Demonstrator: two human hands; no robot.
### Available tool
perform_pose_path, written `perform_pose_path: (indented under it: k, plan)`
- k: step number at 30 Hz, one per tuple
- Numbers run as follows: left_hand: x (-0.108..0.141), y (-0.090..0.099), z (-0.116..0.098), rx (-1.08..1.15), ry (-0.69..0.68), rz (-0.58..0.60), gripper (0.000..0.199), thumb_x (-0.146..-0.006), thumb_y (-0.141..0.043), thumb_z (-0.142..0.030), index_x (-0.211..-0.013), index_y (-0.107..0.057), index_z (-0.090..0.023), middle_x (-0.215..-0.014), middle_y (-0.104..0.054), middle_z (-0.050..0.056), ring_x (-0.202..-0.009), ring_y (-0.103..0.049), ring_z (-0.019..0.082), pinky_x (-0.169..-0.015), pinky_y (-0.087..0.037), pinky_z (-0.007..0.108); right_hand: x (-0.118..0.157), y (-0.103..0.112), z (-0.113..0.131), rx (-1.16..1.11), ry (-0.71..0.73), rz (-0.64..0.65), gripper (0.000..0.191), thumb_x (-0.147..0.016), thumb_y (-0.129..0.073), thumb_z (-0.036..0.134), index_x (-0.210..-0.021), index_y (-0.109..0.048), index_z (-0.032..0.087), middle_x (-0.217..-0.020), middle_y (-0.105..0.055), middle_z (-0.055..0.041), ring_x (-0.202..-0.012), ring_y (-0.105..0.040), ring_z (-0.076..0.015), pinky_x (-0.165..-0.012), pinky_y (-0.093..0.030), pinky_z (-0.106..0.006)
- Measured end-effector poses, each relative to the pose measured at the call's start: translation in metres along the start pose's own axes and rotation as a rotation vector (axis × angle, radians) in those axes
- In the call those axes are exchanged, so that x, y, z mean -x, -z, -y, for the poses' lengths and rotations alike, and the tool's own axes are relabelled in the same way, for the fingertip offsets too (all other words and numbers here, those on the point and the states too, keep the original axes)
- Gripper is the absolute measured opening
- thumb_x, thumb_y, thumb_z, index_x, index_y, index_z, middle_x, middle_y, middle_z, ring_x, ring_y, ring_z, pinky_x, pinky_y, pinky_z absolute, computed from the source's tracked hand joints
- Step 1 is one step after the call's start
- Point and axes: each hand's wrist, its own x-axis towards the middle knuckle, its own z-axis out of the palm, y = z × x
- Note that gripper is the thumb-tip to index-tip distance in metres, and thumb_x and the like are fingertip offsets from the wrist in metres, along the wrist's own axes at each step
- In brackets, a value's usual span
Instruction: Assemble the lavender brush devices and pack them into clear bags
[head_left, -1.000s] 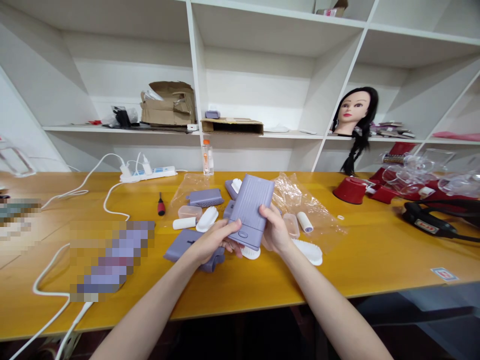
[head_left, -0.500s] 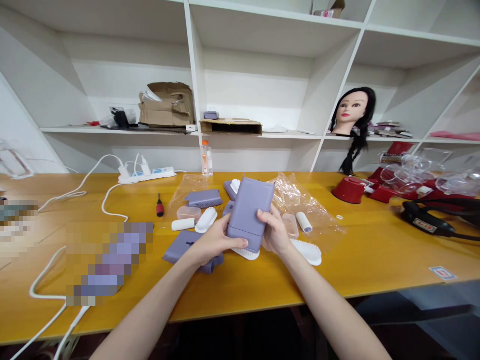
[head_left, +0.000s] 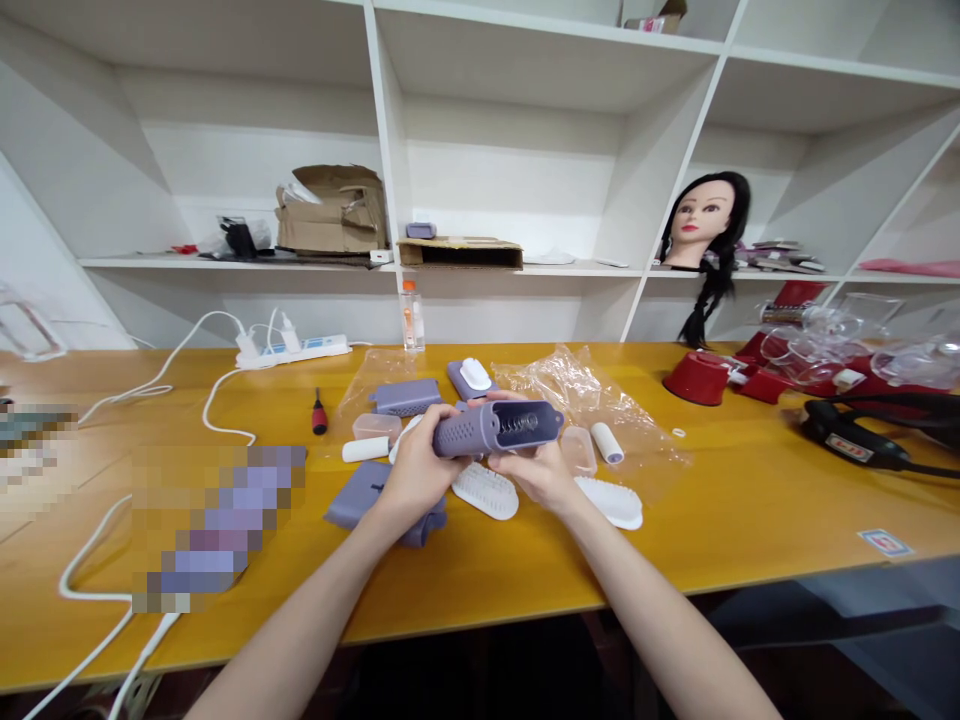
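Above the middle of the table I hold a purple plastic casing [head_left: 469, 430], its dotted side to the left and a hollow interior with ridged dark detail facing me. My left hand [head_left: 420, 470] is wrapped round its left end. My right hand [head_left: 538, 470] grips the right part from below and behind, some fingers hidden. Just under the casing lies a white bristled pad [head_left: 486, 490]; another white bristled pad [head_left: 611, 502] is by my right wrist. Beside my left hand are a purple part with a dark slot [head_left: 356, 495] and a white cylinder [head_left: 365, 449].
Farther back lie a purple perforated shell [head_left: 407, 397], a white oval piece [head_left: 475, 375], clear plastic wrap [head_left: 577, 380] and a red-black screwdriver [head_left: 319, 412]. White cables and a power strip [head_left: 304, 350] occupy the left. Red holders [head_left: 697, 379] and a black strapped device [head_left: 855, 440] stand right.
The purple casing has been tilted and turned in my hands, from its broad flat face to its hollow side. The bristled pad beneath now shows more fully.
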Motion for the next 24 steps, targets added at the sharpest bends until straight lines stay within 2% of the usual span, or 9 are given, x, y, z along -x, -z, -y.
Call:
perform_pose_path:
  k: [3, 6, 10, 15, 17, 22, 24]
  plan:
    - [0.000, 0.001, 0.000, -0.002, -0.001, -0.017, 0.038, -0.059, -0.062, -0.014, -0.094, -0.052, -0.022, -0.096, -0.060, 0.002, -0.091, -0.055, 0.022, -0.082, -0.040, 0.032, 0.001, -0.003, 0.006, 0.021, 0.001, 0.037, 0.044, -0.059, -0.075, 0.017, -0.099, -0.059, 0.026, -0.094, -0.066, -0.0016, -0.107, -0.055, -0.0234, -0.093, -0.041, -0.042]
    - [0.000, 0.001, 0.002, -0.020, -0.009, -0.015, 0.038, -0.060, -0.061, -0.014, -0.095, -0.051, -0.022, -0.097, -0.060, 0.002, -0.092, -0.055, 0.022, -0.082, -0.040, 0.032, 0.001, -0.003, 0.008, 0.039, 0.002, 0.054, 0.047, -0.060, -0.075, 0.018, -0.103, -0.059, 0.026, -0.101, -0.065, -0.0030, -0.110, -0.052, -0.0245, -0.093, -0.040, -0.044]
    - [0.000, 0.001, 0.004, -0.036, -0.036, -0.009, 0.038, -0.061, -0.059, -0.012, -0.096, -0.050, -0.023, -0.102, -0.060, 0.003, -0.096, -0.055, 0.022, -0.085, -0.039, 0.032, 0.000, -0.002, 0.011, 0.105, 0.084, 0.112, 0.055, -0.060, -0.076, 0.019, -0.111, -0.057, 0.026, -0.117, -0.058, -0.0047, -0.111, -0.052, -0.0240, -0.097, -0.037, -0.043]
    - [-0.001, 0.003, 0.005, -0.021, -0.061, -0.009, 0.039, -0.062, -0.057, -0.009, -0.099, -0.052, -0.021, -0.107, -0.060, 0.006, -0.101, -0.055, 0.022, -0.089, -0.038, 0.034, -0.002, -0.003, 0.013, 0.217, 0.178, 0.184, 0.055, -0.058, -0.078, 0.022, -0.110, -0.059, 0.024, -0.118, -0.058, -0.0062, -0.114, -0.050, -0.0252, -0.102, -0.032, -0.044]
    - [-0.002, 0.003, 0.005, 0.001, -0.045, 0.008, 0.040, -0.062, -0.060, -0.012, -0.101, -0.054, -0.020, -0.107, -0.061, 0.007, -0.102, -0.054, 0.023, -0.090, -0.038, 0.034, -0.002, -0.003, 0.011, 0.167, 0.146, 0.139, 0.053, -0.056, -0.079, 0.024, -0.106, -0.062, 0.024, -0.116, -0.060, -0.0059, -0.112, -0.051, -0.0259, -0.101, -0.033, -0.044]
    - [0.000, -0.003, 0.003, 0.197, 0.104, 0.141, 0.046, -0.058, -0.072, -0.026, -0.100, -0.057, -0.018, -0.094, -0.063, 0.004, -0.090, -0.057, 0.022, -0.081, -0.044, 0.032, -0.007, 0.000, 0.000, -0.186, -0.034, -0.187, 0.040, -0.057, -0.077, 0.041, -0.090, -0.064, 0.024, -0.090, -0.070, -0.0028, -0.094, -0.061, -0.0255, -0.087, -0.045, -0.043]
    - [0.001, -0.005, -0.001, 0.287, 0.152, 0.180, 0.046, -0.058, -0.074, -0.030, -0.099, -0.057, -0.017, -0.093, -0.063, 0.004, -0.087, -0.057, 0.020, -0.078, -0.045, 0.030, -0.009, 0.002, -0.001, -0.289, -0.092, -0.252, 0.041, -0.059, -0.075, 0.047, -0.090, -0.063, 0.024, -0.086, -0.070, -0.0032, -0.095, -0.061, -0.0256, -0.084, -0.048, -0.042]
